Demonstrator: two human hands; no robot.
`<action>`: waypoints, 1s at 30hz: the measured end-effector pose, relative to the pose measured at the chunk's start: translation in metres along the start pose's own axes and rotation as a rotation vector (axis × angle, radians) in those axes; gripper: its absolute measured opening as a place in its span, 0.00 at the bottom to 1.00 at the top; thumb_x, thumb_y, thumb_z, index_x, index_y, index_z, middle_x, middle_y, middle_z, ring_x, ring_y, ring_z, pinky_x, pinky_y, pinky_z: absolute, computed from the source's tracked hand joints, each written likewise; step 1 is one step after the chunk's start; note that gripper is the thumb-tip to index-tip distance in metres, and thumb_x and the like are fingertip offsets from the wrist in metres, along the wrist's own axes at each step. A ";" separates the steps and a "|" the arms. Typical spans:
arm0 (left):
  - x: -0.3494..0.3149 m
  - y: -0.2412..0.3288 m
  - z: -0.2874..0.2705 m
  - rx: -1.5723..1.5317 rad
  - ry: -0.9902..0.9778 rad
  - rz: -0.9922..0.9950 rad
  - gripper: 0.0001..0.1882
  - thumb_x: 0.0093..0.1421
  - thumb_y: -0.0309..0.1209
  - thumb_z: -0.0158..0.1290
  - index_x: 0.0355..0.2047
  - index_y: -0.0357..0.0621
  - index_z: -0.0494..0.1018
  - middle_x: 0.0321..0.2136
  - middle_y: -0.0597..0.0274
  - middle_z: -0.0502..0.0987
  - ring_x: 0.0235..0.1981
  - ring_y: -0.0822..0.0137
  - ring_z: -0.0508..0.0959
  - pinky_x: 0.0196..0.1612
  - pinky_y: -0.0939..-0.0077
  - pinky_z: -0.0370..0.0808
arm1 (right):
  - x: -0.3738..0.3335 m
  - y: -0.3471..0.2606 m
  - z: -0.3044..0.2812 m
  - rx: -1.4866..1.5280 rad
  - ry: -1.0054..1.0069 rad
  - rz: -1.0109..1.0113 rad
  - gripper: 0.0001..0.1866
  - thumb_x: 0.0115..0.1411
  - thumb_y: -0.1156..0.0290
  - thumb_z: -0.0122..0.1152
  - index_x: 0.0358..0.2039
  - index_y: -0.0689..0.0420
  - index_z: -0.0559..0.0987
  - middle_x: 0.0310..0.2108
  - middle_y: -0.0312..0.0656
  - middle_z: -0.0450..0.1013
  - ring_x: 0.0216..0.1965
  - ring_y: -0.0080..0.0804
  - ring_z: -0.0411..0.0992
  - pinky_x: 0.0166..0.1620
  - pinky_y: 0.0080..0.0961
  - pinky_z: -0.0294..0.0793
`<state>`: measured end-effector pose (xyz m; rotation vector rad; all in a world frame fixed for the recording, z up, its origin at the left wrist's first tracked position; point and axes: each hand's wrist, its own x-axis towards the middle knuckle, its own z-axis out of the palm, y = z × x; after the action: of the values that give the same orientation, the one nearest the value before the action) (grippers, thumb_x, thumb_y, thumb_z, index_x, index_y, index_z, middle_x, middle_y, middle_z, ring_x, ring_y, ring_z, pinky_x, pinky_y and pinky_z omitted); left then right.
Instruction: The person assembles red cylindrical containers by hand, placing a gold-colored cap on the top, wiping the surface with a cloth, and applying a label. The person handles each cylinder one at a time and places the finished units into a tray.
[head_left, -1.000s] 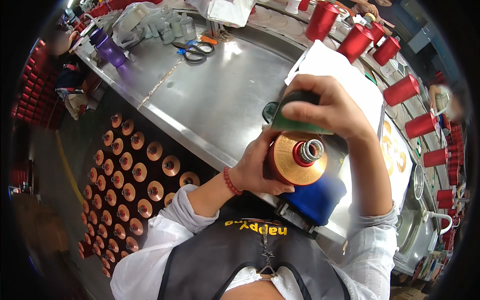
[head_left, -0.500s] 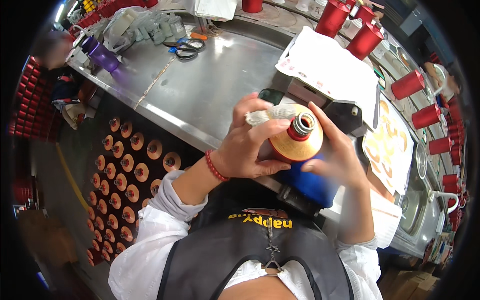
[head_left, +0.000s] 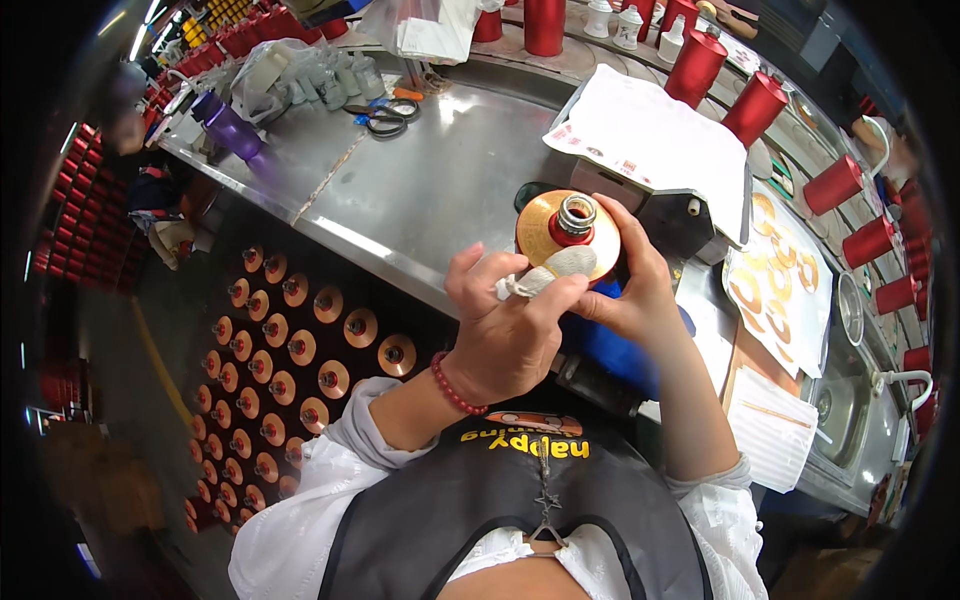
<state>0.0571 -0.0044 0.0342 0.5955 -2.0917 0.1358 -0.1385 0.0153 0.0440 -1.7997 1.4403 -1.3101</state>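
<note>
Toward two o'clock from mid-view, a red-necked, gold-topped bottle (head_left: 568, 238) sits in the right hand (head_left: 635, 285), whose fingers curve round its three o'clock side. The left hand (head_left: 510, 335) pinches a white cloth pad (head_left: 574, 262) against the gold at six o'clock; I'd call it the smoothing-down step. Working round the neck would call for even pressure and a steady turn. Outward, gold cutouts (head_left: 775, 280) lie at three o'clock, matching bottles (head_left: 282, 388) stand at eight, and a purple flask (head_left: 228, 130) is on the surface (head_left: 440, 190) at ten.
</note>
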 end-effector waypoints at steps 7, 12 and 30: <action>-0.006 -0.014 -0.012 -0.224 0.020 -0.253 0.25 0.68 0.45 0.51 0.54 0.36 0.68 0.50 0.54 0.73 0.52 0.52 0.64 0.60 0.52 0.57 | -0.001 -0.002 -0.001 -0.035 0.003 -0.093 0.52 0.40 0.57 0.82 0.64 0.59 0.66 0.56 0.50 0.72 0.55 0.50 0.70 0.59 0.39 0.68; 0.051 -0.052 -0.007 -0.576 -0.177 -0.254 0.34 0.71 0.58 0.36 0.54 0.35 0.69 0.48 0.51 0.74 0.52 0.53 0.68 0.59 0.62 0.61 | -0.004 -0.005 -0.001 -0.058 -0.005 -0.065 0.53 0.40 0.56 0.82 0.65 0.60 0.65 0.57 0.51 0.70 0.56 0.51 0.69 0.59 0.40 0.68; 0.022 -0.040 0.023 -1.250 -0.185 -0.599 0.60 0.53 0.49 0.69 0.69 0.37 0.39 0.57 0.46 0.66 0.59 0.60 0.70 0.62 0.64 0.68 | -0.005 -0.006 -0.028 0.125 0.008 0.060 0.46 0.50 0.69 0.76 0.67 0.60 0.63 0.56 0.50 0.71 0.57 0.40 0.71 0.54 0.32 0.74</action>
<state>0.0484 -0.0542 0.0338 0.3939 -1.6310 -1.4819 -0.1606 0.0276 0.0591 -1.6606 1.3741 -1.3472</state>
